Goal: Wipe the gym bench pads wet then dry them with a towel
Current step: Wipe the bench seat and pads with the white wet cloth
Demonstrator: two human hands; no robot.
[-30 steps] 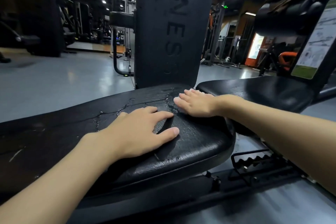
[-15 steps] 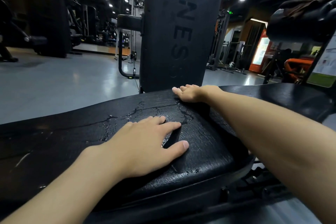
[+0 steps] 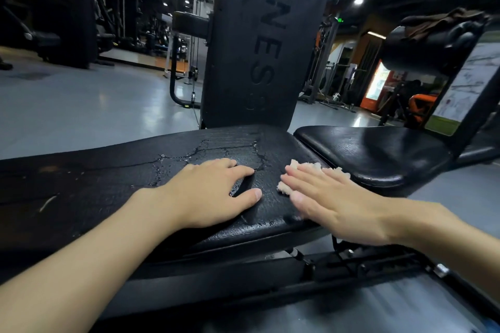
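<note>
A long black bench pad (image 3: 108, 178) with cracked, wet-looking vinyl runs across the view. My left hand (image 3: 211, 192) rests flat on it, fingers spread. My right hand (image 3: 324, 203) lies flat near the pad's right end and presses a small pale cloth (image 3: 305, 167), whose frayed edges show past the straight fingers. A second black seat pad (image 3: 378, 151) lies just to the right, across a narrow gap.
An upright black pad with lettering (image 3: 259, 43) stands behind the bench. The bench's metal frame and adjustment ladder (image 3: 351, 259) lie below. A padded machine with a brown towel (image 3: 443, 21) draped on top stands at right. Grey floor (image 3: 81, 108) spreads behind.
My right hand has drawn back from the pad's far edge toward me, and the pale cloth under it has come into sight. My left hand stays in place.
</note>
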